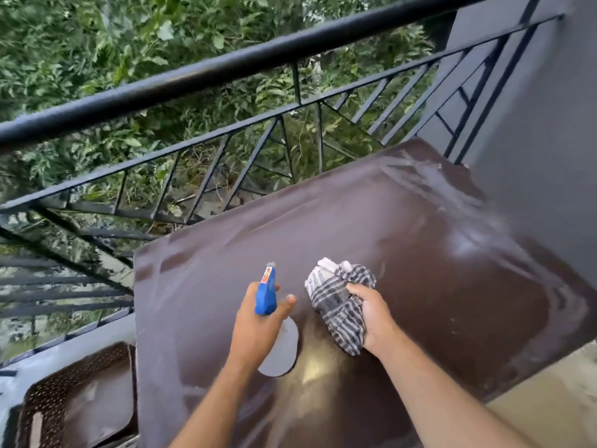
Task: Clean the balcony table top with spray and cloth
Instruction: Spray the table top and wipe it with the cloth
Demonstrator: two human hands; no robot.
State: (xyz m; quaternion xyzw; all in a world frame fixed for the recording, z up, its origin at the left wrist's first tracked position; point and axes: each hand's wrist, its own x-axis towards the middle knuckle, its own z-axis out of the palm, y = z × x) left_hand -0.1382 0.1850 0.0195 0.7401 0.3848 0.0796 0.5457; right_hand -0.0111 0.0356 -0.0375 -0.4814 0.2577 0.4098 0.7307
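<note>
Head view: 1 spray bottle (266, 294), 1 cloth (339, 305), 1 table (420, 253)

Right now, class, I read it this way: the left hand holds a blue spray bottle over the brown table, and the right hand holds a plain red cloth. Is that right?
Not quite. In the head view the cloth in the right hand is grey and white checked, not plain red. The left hand does hold the blue spray bottle over the brown table.

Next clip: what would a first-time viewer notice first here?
The two hands at centre: the left hand holds a blue spray bottle, and the right hand grips a bunched checked cloth over the brown table top. Whitish smears streak the table's far right corner, beside the black railing.
</note>
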